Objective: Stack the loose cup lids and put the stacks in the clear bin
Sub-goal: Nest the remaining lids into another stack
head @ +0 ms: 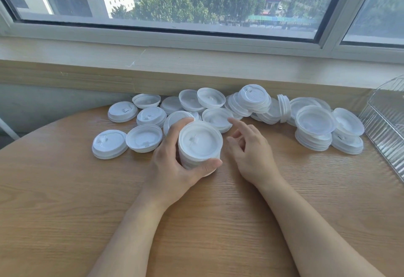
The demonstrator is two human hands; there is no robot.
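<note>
your left hand (175,163) is wrapped round a stack of lids (199,145) at frame centre, thumb across its near edge and fingers curled round the far side, w/ the top lid hollow side up. the stack's base looks to sit on the wooden table (65,200), tilted a bit toward you. your right hand (251,152) is just beside the stack at 3 o'clock, holding nothing, fingers loosely spread, index finger pointing toward 11 o'clock at a loose lid (217,118) just behind the stack. the rest of the loose lids (144,138) are scattered along the far table edge from 10 to 2 o'clock, some rim up, some dome up, one on edge (284,108). short stacks (314,132) sit at 2 o'clock, near the clear bin (384,119), which is at the right edge at 3 o'clock, partly cut off by the frame. can't tell if there's anything in it. a window sill (196,58) runs behind the table at 12 o'clock.
</note>
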